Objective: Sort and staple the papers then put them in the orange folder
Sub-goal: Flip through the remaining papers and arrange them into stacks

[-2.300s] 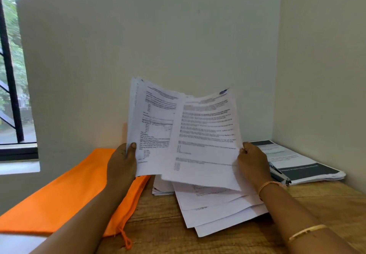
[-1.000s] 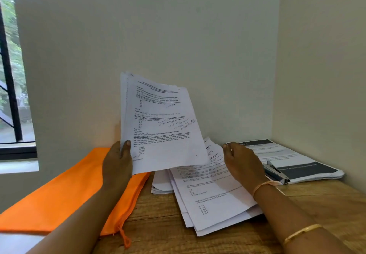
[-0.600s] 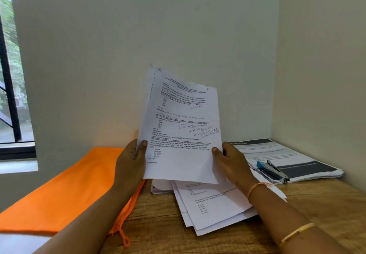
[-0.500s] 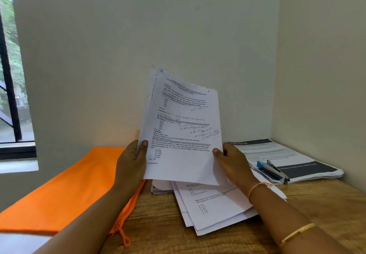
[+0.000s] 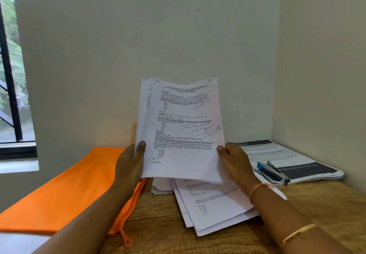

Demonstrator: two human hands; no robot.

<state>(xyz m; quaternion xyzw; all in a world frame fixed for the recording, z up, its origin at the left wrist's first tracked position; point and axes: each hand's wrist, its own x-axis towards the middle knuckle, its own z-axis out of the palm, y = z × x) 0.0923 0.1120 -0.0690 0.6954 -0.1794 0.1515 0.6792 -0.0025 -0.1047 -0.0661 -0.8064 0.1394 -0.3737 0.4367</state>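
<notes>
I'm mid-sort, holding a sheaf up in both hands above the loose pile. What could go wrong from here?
1. The left hand and right hand pinch the sheaf only at its lower edges. Its sheets are fanned unevenly, so one might slip into the loose pile below and undo the sorting.
2. The right forearm passes over that splayed pile; reaching for the stapler could drag sheets askew.
3. Stapled unsquared, back sheets may be missed.

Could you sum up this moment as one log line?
step: sorting | left hand: grips held sheets | right hand: grips same sheets | stapler: lies on printed stack | orange folder: lies flat, left
</notes>
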